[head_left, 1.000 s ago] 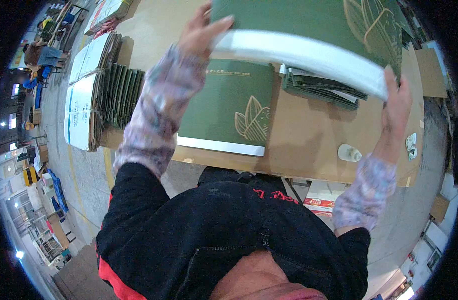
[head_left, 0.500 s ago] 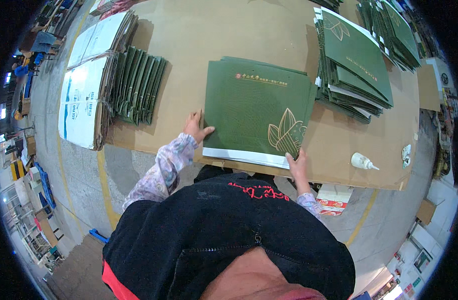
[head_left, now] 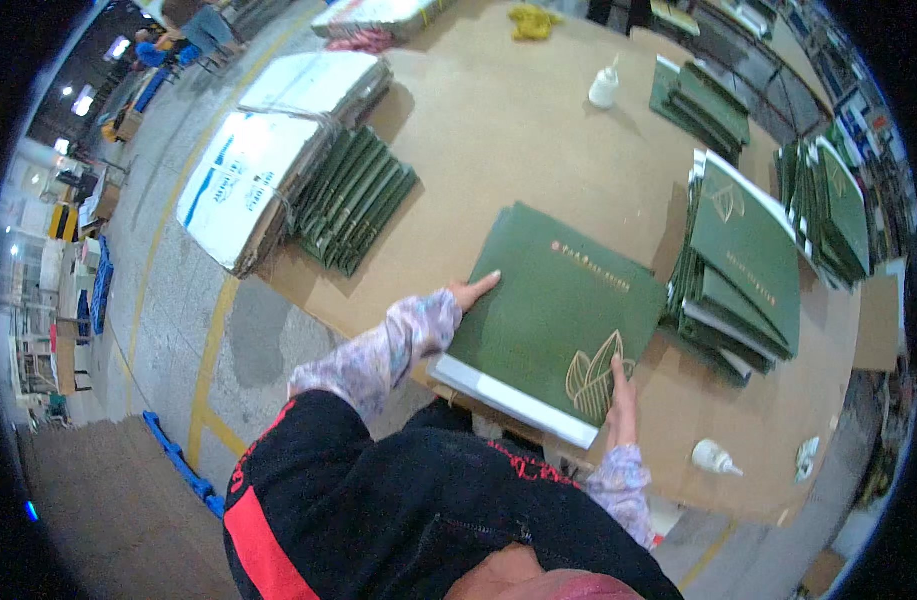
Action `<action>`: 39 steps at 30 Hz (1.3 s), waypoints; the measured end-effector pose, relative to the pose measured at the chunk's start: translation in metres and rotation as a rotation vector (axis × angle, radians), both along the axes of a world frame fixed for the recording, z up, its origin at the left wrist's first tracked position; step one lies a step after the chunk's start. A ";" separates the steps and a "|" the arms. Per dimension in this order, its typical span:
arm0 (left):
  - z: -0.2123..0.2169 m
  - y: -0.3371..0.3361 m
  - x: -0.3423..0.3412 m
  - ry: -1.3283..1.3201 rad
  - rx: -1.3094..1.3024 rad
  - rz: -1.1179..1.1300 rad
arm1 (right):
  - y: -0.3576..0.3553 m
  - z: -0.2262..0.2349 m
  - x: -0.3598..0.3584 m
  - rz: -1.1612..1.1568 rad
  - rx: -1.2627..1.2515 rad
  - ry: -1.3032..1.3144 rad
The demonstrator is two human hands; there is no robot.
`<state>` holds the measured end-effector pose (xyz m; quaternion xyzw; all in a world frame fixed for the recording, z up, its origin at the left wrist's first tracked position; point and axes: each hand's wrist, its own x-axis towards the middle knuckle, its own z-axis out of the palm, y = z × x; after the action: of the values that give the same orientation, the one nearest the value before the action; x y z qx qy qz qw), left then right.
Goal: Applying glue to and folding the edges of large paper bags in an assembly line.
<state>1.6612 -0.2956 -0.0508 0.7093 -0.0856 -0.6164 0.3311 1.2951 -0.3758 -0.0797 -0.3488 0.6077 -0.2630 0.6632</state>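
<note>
A stack of flat green paper bags (head_left: 548, 290), each with a white strip along the near edge and a gold leaf print, lies at the table's front edge. My left hand (head_left: 475, 290) holds its left side, thumb on top. At the near right corner, my right hand (head_left: 623, 402) grips the stack's side with its fingers along the edge. The fingers under both sides are partly hidden. Close by on the right stands a thick, uneven pile of similar green bags (head_left: 743, 260).
Left are tied white-wrapped bundles (head_left: 248, 180) and a row of folded green bags (head_left: 358, 200). One white squeeze bottle (head_left: 715, 457) lies near right; another squeeze bottle (head_left: 603, 88) stands farther back. More green bags (head_left: 700, 105) and a yellow cloth (head_left: 533, 21) sit at the far side.
The view has swung, showing more of the table's far side. My left hand has slid farther up the stack's left edge, and my right hand lies higher over its right corner.
</note>
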 end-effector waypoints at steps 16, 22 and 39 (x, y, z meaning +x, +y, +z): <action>-0.045 0.187 0.026 -0.809 -0.779 -0.439 | -0.003 0.153 -0.037 0.527 -0.619 0.064; -0.055 0.167 -0.039 -0.660 -0.772 -0.343 | 0.038 0.113 -0.053 0.351 -0.546 0.204; 0.002 0.060 -0.006 -0.660 -0.007 -0.703 | 0.083 0.008 -0.005 0.297 -0.445 0.719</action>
<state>1.6551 -0.2359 -0.0487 0.7939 -0.4229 -0.4327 0.0601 1.2906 -0.2927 -0.0717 -0.6357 0.6715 -0.1515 0.3493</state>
